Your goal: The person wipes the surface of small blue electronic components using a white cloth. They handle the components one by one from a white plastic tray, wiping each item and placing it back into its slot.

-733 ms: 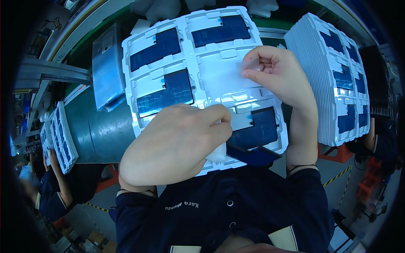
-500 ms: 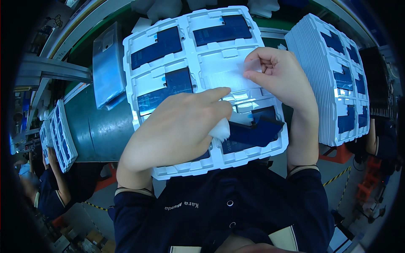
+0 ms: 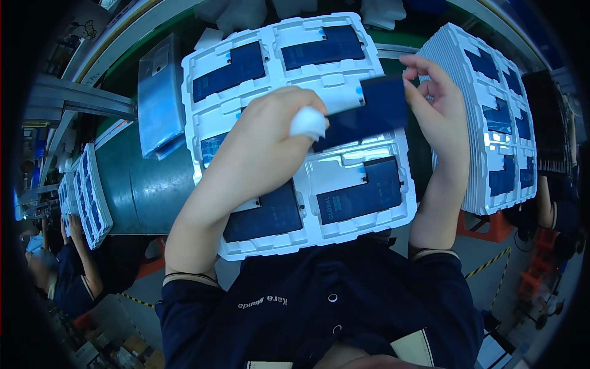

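Over the middle right compartment of the white plastic tray [image 3: 310,237], my left hand [image 3: 270,126] grips a flat, dark L-shaped phone battery [image 3: 372,114] by its left end. A crumpled white wad [image 3: 308,123], perhaps tissue or cloth, is tucked in the same hand. The battery is slightly blurred. At its upper right corner is my right hand [image 3: 433,98], thumb tip against or very near the edge and index finger raised apart from it. Another phone battery [image 3: 359,194] lies in the lower right compartment, and one more [image 3: 267,215] lies in the lower left, partly behind my left forearm.
Clear plastic sleeves [image 3: 160,98] lie left of the tray on the green work surface [image 3: 141,190]. To the right rises a tall stack of filled trays [image 3: 458,123]. White foam pieces [image 3: 243,15] lie along the back. Another person [image 3: 74,264] works at far left beside more trays [image 3: 92,197].
The battery has moved up from over the lower right compartment to over the middle right one. My right hand has shifted right, and the translucent film it pinched is no longer visible.
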The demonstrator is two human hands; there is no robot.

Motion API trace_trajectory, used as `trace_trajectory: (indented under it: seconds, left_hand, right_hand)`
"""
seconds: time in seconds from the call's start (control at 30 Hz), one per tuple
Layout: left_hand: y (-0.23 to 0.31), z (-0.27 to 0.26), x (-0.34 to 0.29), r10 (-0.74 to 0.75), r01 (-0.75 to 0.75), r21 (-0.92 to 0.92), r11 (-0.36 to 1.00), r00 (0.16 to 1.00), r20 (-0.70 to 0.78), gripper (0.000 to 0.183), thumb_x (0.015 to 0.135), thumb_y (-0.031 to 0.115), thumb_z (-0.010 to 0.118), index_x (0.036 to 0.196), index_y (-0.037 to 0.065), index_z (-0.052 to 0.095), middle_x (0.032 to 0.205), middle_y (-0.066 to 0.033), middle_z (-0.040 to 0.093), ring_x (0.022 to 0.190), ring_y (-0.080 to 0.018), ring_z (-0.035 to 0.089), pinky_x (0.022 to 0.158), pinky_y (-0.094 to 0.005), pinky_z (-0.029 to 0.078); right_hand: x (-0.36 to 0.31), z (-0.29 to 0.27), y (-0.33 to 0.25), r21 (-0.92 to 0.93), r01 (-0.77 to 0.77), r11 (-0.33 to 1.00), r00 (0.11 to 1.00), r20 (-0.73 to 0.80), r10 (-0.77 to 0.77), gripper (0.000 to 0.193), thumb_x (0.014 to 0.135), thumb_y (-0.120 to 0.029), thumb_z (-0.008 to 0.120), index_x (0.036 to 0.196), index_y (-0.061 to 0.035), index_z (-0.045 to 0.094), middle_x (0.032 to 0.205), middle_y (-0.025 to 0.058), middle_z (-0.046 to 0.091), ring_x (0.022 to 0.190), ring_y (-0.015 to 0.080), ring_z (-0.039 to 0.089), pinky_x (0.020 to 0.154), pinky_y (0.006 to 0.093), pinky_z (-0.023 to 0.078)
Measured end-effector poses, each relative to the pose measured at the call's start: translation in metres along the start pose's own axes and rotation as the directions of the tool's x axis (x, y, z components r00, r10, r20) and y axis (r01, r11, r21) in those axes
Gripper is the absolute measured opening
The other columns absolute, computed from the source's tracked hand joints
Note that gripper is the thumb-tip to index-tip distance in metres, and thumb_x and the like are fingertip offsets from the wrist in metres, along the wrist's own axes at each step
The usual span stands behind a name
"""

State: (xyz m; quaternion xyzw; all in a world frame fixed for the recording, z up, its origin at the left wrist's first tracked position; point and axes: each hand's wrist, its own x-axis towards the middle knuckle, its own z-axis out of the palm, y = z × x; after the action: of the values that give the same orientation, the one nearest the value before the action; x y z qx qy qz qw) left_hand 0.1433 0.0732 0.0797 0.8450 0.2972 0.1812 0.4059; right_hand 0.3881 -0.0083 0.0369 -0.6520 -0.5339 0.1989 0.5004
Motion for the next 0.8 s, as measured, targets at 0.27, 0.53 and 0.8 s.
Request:
trace_trajectory:
  seconds: [0.27, 0.53, 0.8]
  left_hand:
    - [-0.009, 0.010, 0.006, 0.024, 0.005, 0.282, 0.959, 0.995, -0.097, 0.020, 0.075, 0.000, 0.058, 0.094, -0.003, 0.065, 0.096, -0.0168, 0.063, 0.092, -0.0350, 0.061, 0.083, -0.0388, 0.047]
    - [-0.010, 0.011, 0.006, 0.126, -0.061, 0.309, 0.949, 0.973, -0.195, 0.022, 0.077, -0.001, 0.058, 0.097, -0.001, 0.068, 0.096, -0.0153, 0.064, 0.090, -0.0326, 0.062, 0.081, -0.0369, 0.048]
    - [0.013, -0.019, -0.010, -0.050, -0.260, -0.584, 0.769, 0.886, -0.460, 0.019, 0.085, 0.010, 0.068, 0.103, 0.004, 0.066, 0.078, 0.0003, 0.059, 0.071, -0.0038, 0.052, 0.063, -0.0186, 0.039]
  right_hand:
    - [-0.019, 0.021, 0.000, 0.133, -0.049, 0.990, 0.995, 0.088, 0.038, 0.034, 0.081, -0.018, 0.074, 0.110, -0.0042, 0.065, 0.117, 0.0054, 0.052, 0.081, 0.0094, 0.047, 0.069, 0.0225, 0.042]
    - [0.003, 0.033, 0.015, 0.092, 0.086, 0.992, 0.990, 0.101, -0.095, 0.033, 0.075, -0.019, 0.079, 0.104, -0.0090, 0.065, 0.141, 0.0129, 0.041, 0.118, 0.0258, 0.051, 0.095, 0.0351, 0.044]
    - [0.002, 0.033, 0.005, -0.249, 0.142, 0.958, 0.989, 0.067, -0.129, 0.042, 0.078, -0.029, 0.076, 0.115, -0.0103, 0.066, 0.151, 0.0186, 0.030, 0.135, 0.0396, 0.036, 0.100, 0.0449, 0.043]
